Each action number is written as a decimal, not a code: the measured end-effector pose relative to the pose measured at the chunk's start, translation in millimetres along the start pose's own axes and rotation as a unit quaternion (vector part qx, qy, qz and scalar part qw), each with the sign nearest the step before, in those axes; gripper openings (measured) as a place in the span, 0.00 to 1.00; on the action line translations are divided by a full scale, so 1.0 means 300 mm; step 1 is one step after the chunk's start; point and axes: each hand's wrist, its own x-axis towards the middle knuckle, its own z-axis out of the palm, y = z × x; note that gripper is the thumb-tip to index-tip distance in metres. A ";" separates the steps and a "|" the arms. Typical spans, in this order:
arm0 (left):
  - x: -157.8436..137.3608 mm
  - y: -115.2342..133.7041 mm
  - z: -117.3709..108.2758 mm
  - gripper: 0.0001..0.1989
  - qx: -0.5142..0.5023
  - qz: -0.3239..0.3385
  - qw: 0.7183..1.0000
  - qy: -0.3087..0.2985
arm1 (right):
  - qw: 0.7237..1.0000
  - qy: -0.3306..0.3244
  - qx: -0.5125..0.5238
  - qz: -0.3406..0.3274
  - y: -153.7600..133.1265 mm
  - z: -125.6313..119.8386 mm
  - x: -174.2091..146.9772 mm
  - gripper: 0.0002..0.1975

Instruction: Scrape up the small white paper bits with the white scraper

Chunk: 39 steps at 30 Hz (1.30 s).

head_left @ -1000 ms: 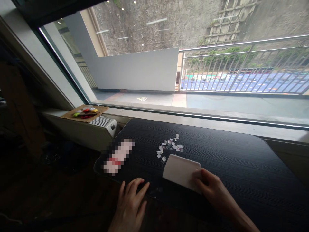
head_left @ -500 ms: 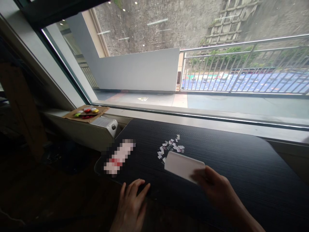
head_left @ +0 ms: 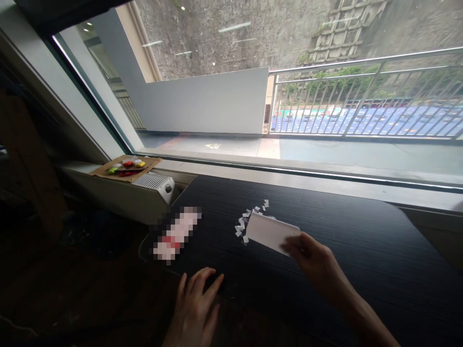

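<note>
Pushed farther across since half a second ago, the white panel (head_left: pixel 271 233) now hides some of the small white scraps (head_left: pixel 241 226) on the black table (head_left: pixel 343 217). I see the right hand (head_left: pixel 316 255) pinching its right end; whether it touches the scraps, I can't tell. Fingers loosely spread, the left hand (head_left: pixel 198 303) lies at the near edge, right of a blurred pinkish strip (head_left: pixel 178 233).

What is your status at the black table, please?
Right hand gripping white flat piece by one end. Left hand spread, at near edge of black table. Small pale scraps on the table, some partly hidden behind the piece.
</note>
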 end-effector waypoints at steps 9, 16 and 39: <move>0.001 0.003 -0.004 0.29 -0.012 -0.003 1.000 0.000 | 0.999 0.028 -0.026 0.017 0.005 -0.045 -0.024 0.11; 0.001 -0.001 -0.001 0.29 -0.001 0.006 1.000 0.007 | 0.999 -0.020 -0.034 0.016 0.012 -0.044 -0.019 0.10; 0.243 0.143 -0.048 0.20 -0.046 0.033 0.998 0.024 | 0.998 0.025 0.031 0.043 0.003 -0.041 -0.046 0.10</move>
